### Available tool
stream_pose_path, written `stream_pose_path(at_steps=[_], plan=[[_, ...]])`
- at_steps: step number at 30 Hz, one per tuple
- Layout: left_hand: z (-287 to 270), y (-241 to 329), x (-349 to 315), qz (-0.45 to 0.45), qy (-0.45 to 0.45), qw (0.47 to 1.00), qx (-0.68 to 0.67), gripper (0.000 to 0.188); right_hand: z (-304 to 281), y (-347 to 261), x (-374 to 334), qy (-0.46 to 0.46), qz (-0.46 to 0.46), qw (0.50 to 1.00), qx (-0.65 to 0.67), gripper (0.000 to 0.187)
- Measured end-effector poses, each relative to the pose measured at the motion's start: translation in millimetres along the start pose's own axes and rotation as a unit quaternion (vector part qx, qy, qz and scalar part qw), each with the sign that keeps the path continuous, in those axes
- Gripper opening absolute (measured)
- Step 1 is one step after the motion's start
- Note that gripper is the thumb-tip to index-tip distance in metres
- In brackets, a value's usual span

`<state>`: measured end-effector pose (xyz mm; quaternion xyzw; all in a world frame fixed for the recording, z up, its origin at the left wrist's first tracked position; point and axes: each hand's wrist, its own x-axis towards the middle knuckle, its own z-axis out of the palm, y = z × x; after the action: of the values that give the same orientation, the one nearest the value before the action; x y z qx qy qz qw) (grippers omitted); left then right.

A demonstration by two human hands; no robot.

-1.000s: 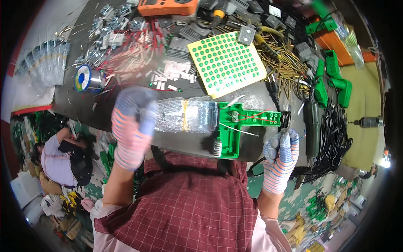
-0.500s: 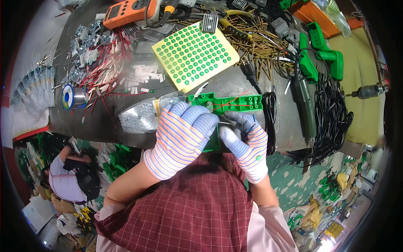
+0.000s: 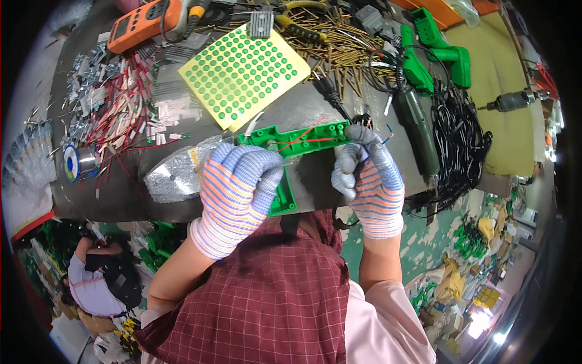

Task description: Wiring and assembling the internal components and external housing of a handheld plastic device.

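Both my hands wear striped knit gloves. My left hand [image 3: 239, 188] is closed over the lower left of a green plastic housing half [image 3: 312, 141], fingertips and thumb pressed together. A thin pale strand shows at its fingertips, too small to name. Red wires [image 3: 303, 136] cross the housing, which lies open side up on the bench. To the right, my right hand [image 3: 373, 182] pinches a black power cord; its bared end with blue and orange wires [image 3: 388, 134] sticks out past the fingers. Most of the cord is hidden behind the glove.
A yellow sheet of green round stickers [image 3: 242, 79] lies behind the housing. Around it are an orange multimeter [image 3: 136, 27], brass rods [image 3: 336, 48], red wires, a solder spool [image 3: 82, 164], a bubble-wrap pouch [image 3: 176, 173], a dark green tool [image 3: 418, 130] and bundled black cords [image 3: 458, 151].
The whole view has shifted, moving the bench leftward in the picture. My right hand has drawn away from my left and now has the cord end, with its coloured wires showing.
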<state>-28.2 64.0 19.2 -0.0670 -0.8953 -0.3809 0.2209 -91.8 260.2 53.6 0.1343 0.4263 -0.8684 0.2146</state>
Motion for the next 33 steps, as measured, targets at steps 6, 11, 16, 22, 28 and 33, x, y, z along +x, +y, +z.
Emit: stream_pose_path(at_steps=[6, 11, 16, 22, 28, 33], plan=[[-2.4, 4.0, 2.8, 0.003, -0.011, 1.0, 0.006, 0.018, 4.5, 11.2, -19.2, -0.053, -0.085, 0.921, -0.377, 0.041], [-1.7, 1.9, -2.1, 0.003, -0.023, 1.0, -0.004, 0.018, 20.1, 32.7, -18.9, -0.043, -0.052, 0.924, -0.377, 0.029], [-2.5, 1.3, -2.1, 0.022, -0.034, 0.999, 0.015, 0.017, 17.1, 42.7, -23.2, 0.009, -0.134, 0.935, -0.329, 0.015], [-4.9, -9.1, -13.6, -0.052, 0.025, 0.992, -0.109, 0.015, 10.5, 13.2, -15.7, 0.067, -0.261, 0.846, -0.459, 0.046], [-6.3, -4.7, -15.1, -0.138, 0.033, 0.972, -0.187, 0.014, 11.5, 8.2, -2.1, 0.008, -0.222, 0.83, -0.512, 0.014], [-8.3, -1.1, 1.7, -0.043, 0.008, 0.986, -0.158, 0.015, 16.1, 10.2, -17.6, -0.192, -0.353, 0.605, -0.687, 0.018]])
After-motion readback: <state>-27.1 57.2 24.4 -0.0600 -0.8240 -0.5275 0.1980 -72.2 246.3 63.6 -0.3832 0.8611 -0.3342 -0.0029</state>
